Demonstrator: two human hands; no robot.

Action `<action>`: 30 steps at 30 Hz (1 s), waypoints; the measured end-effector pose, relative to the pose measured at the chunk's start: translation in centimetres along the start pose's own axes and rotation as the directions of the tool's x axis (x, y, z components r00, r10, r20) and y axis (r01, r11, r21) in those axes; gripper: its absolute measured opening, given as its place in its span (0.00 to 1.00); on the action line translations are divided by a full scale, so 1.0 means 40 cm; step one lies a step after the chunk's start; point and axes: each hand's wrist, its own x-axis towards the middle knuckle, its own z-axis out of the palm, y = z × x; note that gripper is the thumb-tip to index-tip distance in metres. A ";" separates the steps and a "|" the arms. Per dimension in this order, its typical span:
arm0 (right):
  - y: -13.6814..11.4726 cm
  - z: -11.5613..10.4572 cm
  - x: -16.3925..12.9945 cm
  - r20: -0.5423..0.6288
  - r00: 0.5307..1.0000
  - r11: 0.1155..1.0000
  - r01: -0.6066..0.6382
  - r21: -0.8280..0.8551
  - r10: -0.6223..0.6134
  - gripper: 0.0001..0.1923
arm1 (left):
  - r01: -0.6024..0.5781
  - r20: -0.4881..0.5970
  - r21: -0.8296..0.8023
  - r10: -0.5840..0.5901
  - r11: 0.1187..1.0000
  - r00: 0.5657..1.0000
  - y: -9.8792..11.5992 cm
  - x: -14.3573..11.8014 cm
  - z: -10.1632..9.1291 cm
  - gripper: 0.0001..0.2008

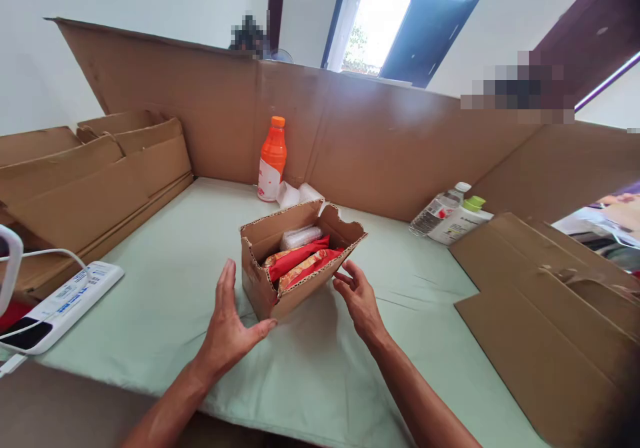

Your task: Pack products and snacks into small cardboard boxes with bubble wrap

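Cardboard box (pixel 280 281) sits open at the middle of the green-covered table (pixel 165 288), with red packets (pixel 300 261) and a clear wrapped pack (pixel 300 237) inside. Left hand (pixel 227 325) is just beside the box's near left corner, fingers spread wide, holding nothing. Right hand (pixel 357 298) is at the box's right side, fingers loosely open, tips at the wall. Behind stands an orange bottle (pixel 271 160); two bottles (pixel 453 216) lie to the right. A power strip (pixel 60 305) lies at left.
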 end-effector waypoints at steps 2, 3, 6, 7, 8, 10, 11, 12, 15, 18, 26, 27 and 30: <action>0.006 0.007 0.002 0.050 0.998 0.999 0.036 -0.013 -0.036 0.34 | 0.005 0.043 -0.042 -0.003 0.999 0.999 -0.011 0.021 0.019 0.62; 0.008 0.013 0.006 0.072 0.996 0.998 0.058 -0.023 -0.056 0.33 | 0.005 0.046 -0.065 -0.002 0.998 0.999 -0.013 0.025 0.027 0.63; 0.012 0.053 0.032 0.115 0.989 0.994 0.101 -0.041 -0.095 0.34 | -0.005 -0.025 -0.097 0.003 0.995 1.000 -0.015 0.024 0.037 0.61; 0.016 0.078 0.045 0.136 0.985 0.992 0.114 -0.048 -0.107 0.34 | -0.006 -0.064 -0.090 0.000 0.996 0.998 -0.015 0.025 0.033 0.60; 0.021 0.108 0.059 0.168 0.977 0.987 0.144 -0.072 -0.130 0.35 | -0.002 -0.107 -0.076 -0.006 0.997 0.994 -0.018 0.027 0.024 0.59; 0.038 0.184 0.085 0.253 0.947 0.959 0.240 -0.151 -0.197 0.35 | 0.021 -0.194 -0.038 -0.028 0.999 0.981 -0.031 0.044 -0.006 0.60; 0.048 0.227 0.094 0.299 0.926 0.936 0.295 -0.191 -0.231 0.35 | 0.040 -0.234 -0.021 -0.044 0.999 0.971 -0.041 0.060 -0.025 0.60; 0.057 0.269 0.099 0.342 0.903 0.912 0.347 -0.219 -0.261 0.34 | 0.062 -0.272 -0.008 -0.061 0.998 0.960 -0.053 0.080 -0.046 0.60; 0.077 0.372 0.091 0.435 0.848 0.873 0.431 -0.229 -0.305 0.28 | 0.149 -0.370 0.027 -0.129 0.988 0.920 -0.103 0.171 -0.109 0.60; 0.081 0.410 0.069 0.521 0.776 0.777 0.555 -0.297 -0.355 0.23 | 0.216 -0.453 0.100 -0.149 0.971 0.879 -0.166 0.293 -0.152 0.59; 0.070 0.375 0.055 0.586 0.701 0.598 0.689 -0.409 -0.407 0.17 | 0.263 -0.532 0.173 -0.135 0.949 0.836 -0.296 0.582 -0.188 0.58; 0.069 0.375 0.056 0.587 0.700 0.602 0.688 -0.405 -0.406 0.17 | 0.272 -0.538 0.176 -0.139 0.946 0.832 -0.307 0.602 -0.191 0.58; 0.067 0.376 0.058 0.585 0.705 0.620 0.679 -0.393 -0.402 0.16 | 0.302 -0.555 0.181 -0.156 0.936 0.817 -0.339 0.638 -0.193 0.57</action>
